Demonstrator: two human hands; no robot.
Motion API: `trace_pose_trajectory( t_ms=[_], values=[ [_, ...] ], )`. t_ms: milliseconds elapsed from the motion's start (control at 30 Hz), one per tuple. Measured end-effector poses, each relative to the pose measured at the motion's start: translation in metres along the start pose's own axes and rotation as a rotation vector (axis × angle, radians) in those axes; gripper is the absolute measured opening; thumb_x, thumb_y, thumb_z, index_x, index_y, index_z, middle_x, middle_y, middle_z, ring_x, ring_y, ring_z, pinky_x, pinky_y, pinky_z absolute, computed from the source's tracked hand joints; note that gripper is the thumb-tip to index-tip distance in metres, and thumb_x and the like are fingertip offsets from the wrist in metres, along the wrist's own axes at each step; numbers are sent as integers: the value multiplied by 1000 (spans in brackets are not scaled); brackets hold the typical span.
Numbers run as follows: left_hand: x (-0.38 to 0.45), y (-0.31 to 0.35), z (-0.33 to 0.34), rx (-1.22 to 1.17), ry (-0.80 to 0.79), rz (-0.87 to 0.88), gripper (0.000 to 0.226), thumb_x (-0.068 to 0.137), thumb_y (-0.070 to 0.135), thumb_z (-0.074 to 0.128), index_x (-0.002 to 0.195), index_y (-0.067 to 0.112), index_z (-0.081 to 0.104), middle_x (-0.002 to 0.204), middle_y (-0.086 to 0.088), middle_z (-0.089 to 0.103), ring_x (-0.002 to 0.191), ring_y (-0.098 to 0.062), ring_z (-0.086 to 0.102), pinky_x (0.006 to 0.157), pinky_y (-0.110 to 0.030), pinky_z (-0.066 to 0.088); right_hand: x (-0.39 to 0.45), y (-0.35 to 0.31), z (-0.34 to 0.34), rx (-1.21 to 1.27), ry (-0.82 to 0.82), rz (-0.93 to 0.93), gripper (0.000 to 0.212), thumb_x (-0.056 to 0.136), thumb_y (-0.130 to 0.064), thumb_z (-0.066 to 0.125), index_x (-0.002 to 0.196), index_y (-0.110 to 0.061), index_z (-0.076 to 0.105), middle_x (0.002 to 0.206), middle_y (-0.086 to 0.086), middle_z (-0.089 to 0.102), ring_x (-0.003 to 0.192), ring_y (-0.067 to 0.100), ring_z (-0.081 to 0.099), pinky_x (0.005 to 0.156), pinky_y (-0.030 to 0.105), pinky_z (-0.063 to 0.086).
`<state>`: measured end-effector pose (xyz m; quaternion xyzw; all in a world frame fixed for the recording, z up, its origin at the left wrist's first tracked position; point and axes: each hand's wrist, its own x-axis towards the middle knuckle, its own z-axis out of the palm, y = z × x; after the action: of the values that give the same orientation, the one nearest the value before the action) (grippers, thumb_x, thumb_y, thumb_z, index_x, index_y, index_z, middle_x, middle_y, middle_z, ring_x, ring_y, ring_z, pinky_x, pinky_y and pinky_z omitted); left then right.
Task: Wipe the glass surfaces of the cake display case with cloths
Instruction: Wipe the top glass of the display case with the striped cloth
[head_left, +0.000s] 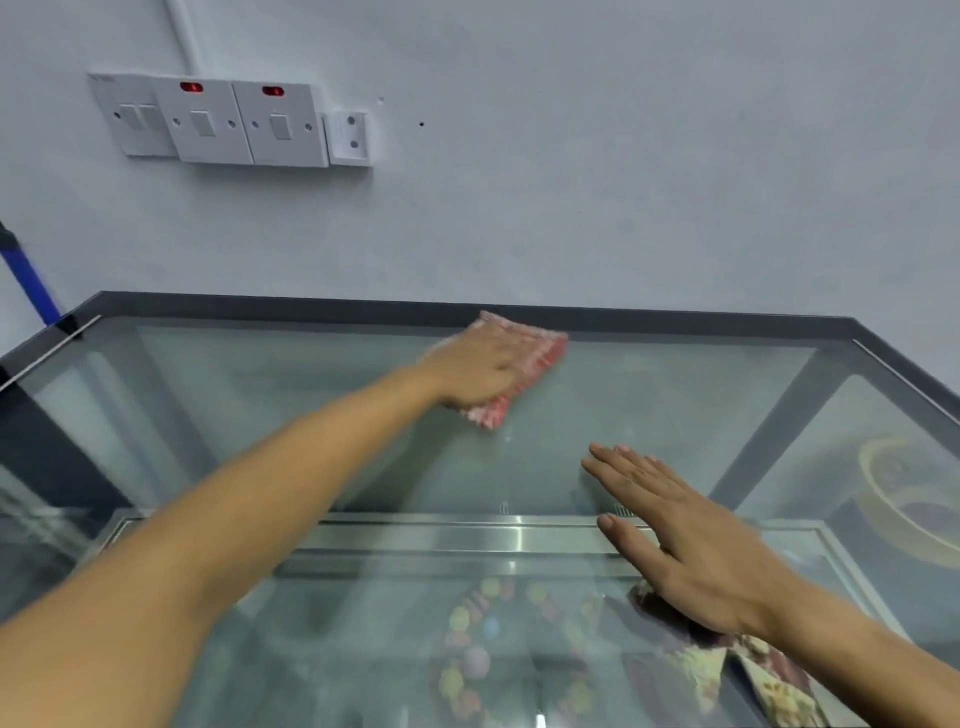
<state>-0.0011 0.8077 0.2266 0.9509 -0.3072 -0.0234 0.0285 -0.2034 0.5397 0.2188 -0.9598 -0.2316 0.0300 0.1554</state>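
The cake display case has a glass top (649, 405) with a dark frame, set against a pale wall. My left hand (475, 366) reaches far across it and presses flat on a folded pink-and-white cloth (540, 351) near the back edge. My right hand (680, 540) lies nearer to me with its fingers straight and spread on the glass. The heel of that hand rests on a second, patterned cloth (769, 675) that trails toward the lower right.
Through the glass I see a metal shelf rail (441, 538), a decorated cake (483, 654) below, and a round gold-rimmed cake (904, 499) at right. Wall switches (223, 122) hang above left. A blue pole (28, 275) leans at the left edge.
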Motion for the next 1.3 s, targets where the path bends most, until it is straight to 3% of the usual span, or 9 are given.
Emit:
trace_pose_trajectory(
  t_ms=[167,300,467,700,800,900,967,1100,1300],
  values=[
    [-117,16,25,-38,48,185,78,98,73,-8,164,35,5,171,9,-6,160,-12,-12,129,-33,-11,-35,21,-1,125,109,25,49,102,-39,39,149,-48,44,154,-44,30,149,-14,17,123,14,12],
    [-95,-88,3,-46,-4,-253,105,69,92,-28,156,38,-7,167,5,-10,157,-13,-9,128,-35,-13,-34,19,-6,70,10,-9,56,102,-55,19,157,-47,25,162,-37,13,152,-13,2,124,14,-1],
    [-10,-97,-2,-110,10,-603,87,90,76,-14,166,36,-1,175,-7,2,161,-33,-1,130,-49,-4,-30,16,-6,-60,-84,-14,65,98,-64,-4,161,-45,1,166,-28,-12,149,-12,-20,125,20,-11],
    [-78,90,9,31,-43,173,70,100,66,2,164,37,0,173,0,-8,159,-21,-16,130,-42,-7,-31,20,-13,-64,-111,-65,59,105,-60,6,160,-42,-4,164,-28,-17,147,-14,-24,121,15,-17],
    [-185,87,17,-2,36,418,59,112,48,26,166,27,19,175,0,1,162,-24,-4,131,-41,0,-35,22,-9,87,49,-7,51,109,-43,33,160,-37,31,165,-30,13,147,-21,0,123,11,1],
    [-199,-1,8,-81,35,47,71,104,68,14,165,33,11,174,7,-2,160,-14,-10,127,-27,-11,-35,22,-3,139,215,43,46,100,-46,35,140,-35,55,151,-28,42,138,-14,34,111,6,27],
    [-164,-77,5,-91,2,-305,83,87,76,-4,159,35,-4,170,4,-11,155,-10,-18,121,-19,-21,-33,19,-2,101,203,49,57,96,-52,27,143,-33,53,153,-23,40,140,-6,34,106,-2,17],
    [-75,-155,8,-59,-6,-578,95,79,75,-16,163,32,-10,174,-4,-2,161,-24,-7,130,-43,-8,-32,17,0,37,205,64,64,94,-59,17,150,-37,41,161,-22,27,146,-5,20,105,-4,4],
    [46,15,2,8,9,-179,59,109,56,4,165,41,-3,174,7,5,161,-21,2,129,-44,-4,-36,34,-14,137,150,54,47,105,-48,42,151,-36,46,157,-27,32,139,-16,24,104,-5,10]
  ],
)
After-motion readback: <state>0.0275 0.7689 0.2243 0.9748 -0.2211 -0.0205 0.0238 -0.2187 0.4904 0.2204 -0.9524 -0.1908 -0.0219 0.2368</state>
